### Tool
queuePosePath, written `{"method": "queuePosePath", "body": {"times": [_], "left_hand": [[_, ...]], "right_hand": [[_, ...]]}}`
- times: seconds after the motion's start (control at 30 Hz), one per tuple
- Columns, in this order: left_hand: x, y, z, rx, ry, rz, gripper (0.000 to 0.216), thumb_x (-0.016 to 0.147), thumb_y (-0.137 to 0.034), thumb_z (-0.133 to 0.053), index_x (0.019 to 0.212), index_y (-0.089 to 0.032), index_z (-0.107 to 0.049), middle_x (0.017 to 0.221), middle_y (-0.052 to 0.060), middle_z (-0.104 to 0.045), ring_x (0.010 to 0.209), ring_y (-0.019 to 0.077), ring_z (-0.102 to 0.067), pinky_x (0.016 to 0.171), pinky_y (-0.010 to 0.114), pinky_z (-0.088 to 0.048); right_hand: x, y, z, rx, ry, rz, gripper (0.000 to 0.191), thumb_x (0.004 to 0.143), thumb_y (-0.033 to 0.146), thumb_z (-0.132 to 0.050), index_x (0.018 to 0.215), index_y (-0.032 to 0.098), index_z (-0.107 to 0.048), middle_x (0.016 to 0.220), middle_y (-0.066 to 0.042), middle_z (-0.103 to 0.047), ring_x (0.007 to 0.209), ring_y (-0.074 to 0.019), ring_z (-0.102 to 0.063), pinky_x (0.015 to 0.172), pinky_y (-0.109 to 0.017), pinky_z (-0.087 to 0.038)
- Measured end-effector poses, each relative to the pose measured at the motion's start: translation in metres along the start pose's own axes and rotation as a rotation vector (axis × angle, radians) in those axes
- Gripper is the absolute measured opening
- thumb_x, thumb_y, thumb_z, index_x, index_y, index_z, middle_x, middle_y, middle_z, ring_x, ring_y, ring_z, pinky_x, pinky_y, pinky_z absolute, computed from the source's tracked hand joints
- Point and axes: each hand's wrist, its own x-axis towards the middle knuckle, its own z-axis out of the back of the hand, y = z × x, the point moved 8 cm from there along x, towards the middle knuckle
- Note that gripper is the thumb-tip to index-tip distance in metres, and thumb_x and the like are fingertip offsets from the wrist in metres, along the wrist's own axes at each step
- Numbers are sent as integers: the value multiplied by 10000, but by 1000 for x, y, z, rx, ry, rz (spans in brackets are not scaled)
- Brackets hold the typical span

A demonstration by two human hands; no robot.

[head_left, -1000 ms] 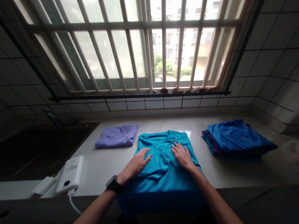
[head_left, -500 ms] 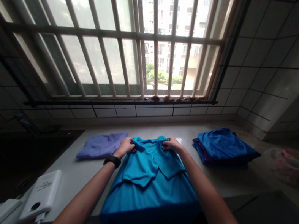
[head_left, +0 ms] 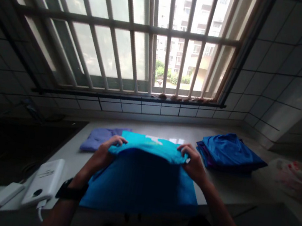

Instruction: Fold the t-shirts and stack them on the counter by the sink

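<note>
Now, left hand: we are pinching the left end of the shirt's (head_left: 141, 185) raised edge with the left hand (head_left: 107, 150), fingers curling nearly closed around it.
Right hand: we are gripping the right end of that edge with the right hand (head_left: 193, 166), fingers bending into a narrow hold.
Gap: both hands are standing well apart, the edge bowing upward between them.
Print: small dark lettering is showing on the white box (head_left: 47, 178), too small for us to read; red marks on the bag (head_left: 289, 174) are blurring past reading.
Shirt: it is sitting before us at the counter (head_left: 134, 122), between the purple cloth (head_left: 96, 137) and the blue stack (head_left: 229, 150).
Direction: the held edge is running left to right, roughly along the window (head_left: 169, 33); bright fabric is lying behind it, shaded fabric is facing us.
Long axis: folds are hiding it, so we cannot tell.
</note>
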Motion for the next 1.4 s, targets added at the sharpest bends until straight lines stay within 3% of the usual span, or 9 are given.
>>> {"method": "queuePosePath", "body": {"times": [0.1, 0.17, 0.43, 0.63, 0.77, 0.9, 1.03, 1.2, 1.4], "left_hand": [[-72, 31, -21, 21, 42, 129, 88, 782, -317, -560, 770, -230, -551, 1115, 83, -735, 1054, 254, -682, 949, 408, -543], [-102, 46, -29, 40, 15, 184, 92, 786, -313, -537, 740, -235, -552, 1085, 80, -745, 1036, 254, -697, 939, 421, -556], [-140, 60, -31, 218, -99, 140, 210, 827, -212, -430, 846, -239, -637, 1114, 76, -756, 1058, 241, -719, 921, 413, -583], [-133, 59, -37, 478, -4, 107, 426, 916, -216, -381, 1197, -278, -694, 1341, 66, -687, 1257, 251, -630, 1043, 475, -521], [-121, 73, -61, 603, 184, 233, 355, 928, -389, -517, 1228, -318, -694, 1531, 43, -541, 1463, 352, -420, 1146, 677, -346], [-127, 86, -62, 735, 103, 379, 380, 977, -349, -432, 1249, -242, -674, 1622, 96, -412, 1531, 356, -292, 1181, 704, -236], [-137, 83, -59, 865, 40, 446, 472, 968, -280, -424, 1396, -179, -593, 1603, 187, -416, 1498, 355, -359, 1181, 626, -303], [-145, 65, -70, 888, 5, 366, 490, 937, -205, -419, 1381, -168, -624, 1504, 199, -539, 1397, 359, -491, 1091, 561, -449], [-136, 31, -89, 802, -73, 363, 462, 963, -297, -419, 1315, -124, -663, 1364, 272, -599, 1251, 419, -564, 912, 567, -538]], "right_hand": [[-82, -24, -14, -127, 117, -173, 257, 669, 22, -460, 798, 244, -471, 976, -38, -611, 910, -190, -626, 812, -287, -479], [-114, -40, -16, -245, 152, -268, 282, 632, 12, -429, 784, 248, -453, 899, -18, -573, 804, -177, -604, 739, -269, -464], [-143, -43, 11, -419, 283, -368, 311, 603, 31, -437, 825, 237, -508, 867, -15, -576, 789, -184, -594, 738, -280, -463], [-133, -14, 2, -350, 374, -322, 518, 784, 107, -450, 1244, 238, -648, 1401, -94, -576, 1306, -239, -549, 1116, -395, -413], [-131, -26, -26, -623, 308, -503, 536, 907, 173, -405, 1401, 229, -607, 1520, -123, -528, 1370, -273, -525, 1126, -477, -413], [-145, -37, -53, -889, 308, -579, 521, 976, 250, -416, 1477, 191, -548, 1583, -160, -453, 1457, -311, -435, 1137, -507, -401], [-153, -50, -62, -960, 314, -554, 556, 980, 234, -403, 1510, 97, -494, 1600, -218, -397, 1472, -327, -411, 1173, -477, -373], [-141, -84, -63, -868, 300, -491, 562, 977, 179, -343, 1510, 65, -482, 1595, -245, -390, 1477, -376, -386, 1165, -573, -365], [-61, -122, -49, -786, 431, -506, 590, 901, 42, -383, 1479, -7, -488, 1577, -275, -400, 1482, -361, -381, 1187, -530, -347]]}}
